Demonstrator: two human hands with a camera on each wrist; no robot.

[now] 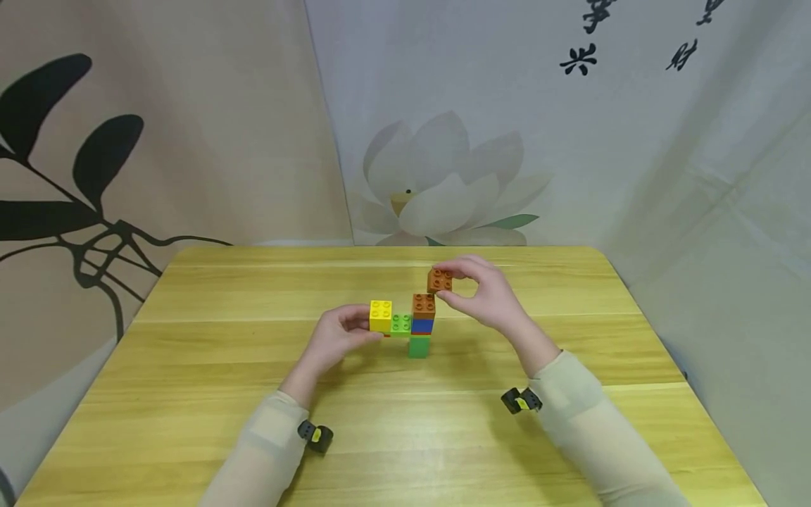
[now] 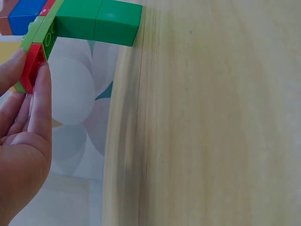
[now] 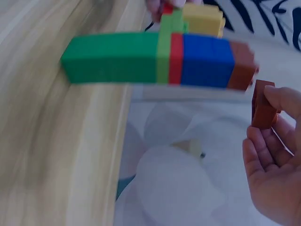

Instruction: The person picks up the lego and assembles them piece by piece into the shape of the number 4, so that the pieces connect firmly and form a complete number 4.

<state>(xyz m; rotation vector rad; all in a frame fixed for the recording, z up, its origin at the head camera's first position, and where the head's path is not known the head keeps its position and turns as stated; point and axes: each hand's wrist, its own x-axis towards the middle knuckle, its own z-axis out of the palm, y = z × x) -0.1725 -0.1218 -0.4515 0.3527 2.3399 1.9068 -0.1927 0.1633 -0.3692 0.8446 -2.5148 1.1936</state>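
Observation:
A toy-brick tower stands on the table, its green bricks (image 3: 113,56) at the bottom. Above them come a light green brick (image 1: 401,324) reaching out to the left, a thin red layer (image 3: 175,59), a blue brick (image 1: 422,326) and a brown brick (image 1: 424,305) on top. A yellow brick (image 1: 381,315) sits on the outer end of the side arm, over a red brick (image 2: 34,66). My left hand (image 1: 336,339) pinches that outer end between thumb and fingers. My right hand (image 1: 484,290) pinches a second brown brick (image 1: 440,280) by its side, close above the tower's top.
The wooden table (image 1: 405,436) has a far edge close behind the tower. Behind it hangs a cloth backdrop (image 1: 253,141) printed with a lotus, dark leaves and characters. A small black device sits at each wrist.

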